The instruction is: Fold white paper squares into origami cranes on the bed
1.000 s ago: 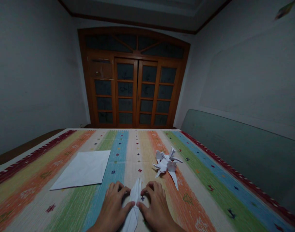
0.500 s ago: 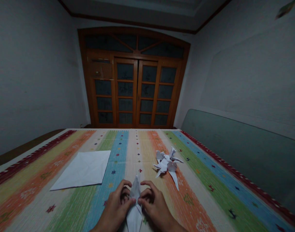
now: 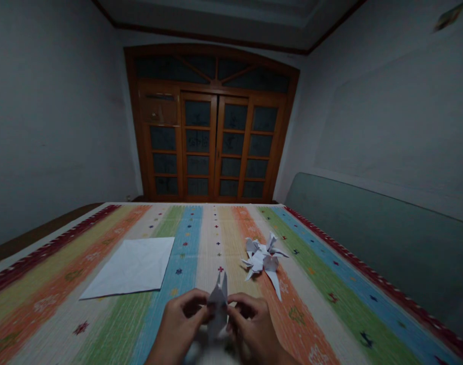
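Head view shows the folded white paper [image 3: 218,302] standing between the two hands. Its long axis goes nearly straight away from the person, and the narrow tip points forward and a little upward. The left hand [image 3: 180,317] and the right hand [image 3: 252,324] are about equally near to it. The two hands are close together and hold it from each side with curled fingers, so it seems clamped between them, although the dim light makes this a little hard to be sure. Its lower part is blurred and partly hidden. Forward of the right hand lies a folded paper figure [image 3: 262,259] with many sharp points, and forward of the left hand lies a flat sheet of white paper [image 3: 130,267], both on a striped woven cloth [image 3: 212,238].
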A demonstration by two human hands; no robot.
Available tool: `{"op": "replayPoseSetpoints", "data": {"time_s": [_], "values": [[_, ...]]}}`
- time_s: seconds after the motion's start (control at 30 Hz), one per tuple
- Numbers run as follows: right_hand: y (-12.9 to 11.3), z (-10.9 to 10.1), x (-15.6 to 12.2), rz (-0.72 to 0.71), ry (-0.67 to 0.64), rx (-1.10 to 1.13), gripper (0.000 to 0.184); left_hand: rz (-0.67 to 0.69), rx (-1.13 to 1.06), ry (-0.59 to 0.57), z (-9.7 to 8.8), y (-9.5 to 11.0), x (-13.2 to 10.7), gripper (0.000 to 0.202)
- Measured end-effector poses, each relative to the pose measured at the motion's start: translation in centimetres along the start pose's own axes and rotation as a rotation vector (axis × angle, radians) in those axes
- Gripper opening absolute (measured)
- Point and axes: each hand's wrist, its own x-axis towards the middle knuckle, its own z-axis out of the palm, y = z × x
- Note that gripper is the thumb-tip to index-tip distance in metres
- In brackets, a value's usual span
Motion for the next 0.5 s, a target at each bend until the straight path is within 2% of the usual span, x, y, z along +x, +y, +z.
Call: {"op": "replayPoseSetpoints", "data": {"time_s": [0.13,0.27,0.4,0.5], "values": [[0.1,-0.1,-0.3,-0.104,0.0,0.022,0.032,0.161,0.065,-0.035,-0.4,0.1,-0.5,0.018],[0.3,-0.1,-0.2,-0.112,0.006,0.01,0.031,0.275,0.153,-0.003,-0.5,-0.9,-0.7,0.009],[0.4,0.1,-0.1,-0.186,-0.027,0.061,0.032,0.37,0.186,0.012,-0.6,-1.7,-0.7,0.014],[0.6,0.4,-0.2,-0.157,-0.032,0.118,0.034,0.429,0.166,0.035,-0.5,-1.9,-0.8,0.023]]}}
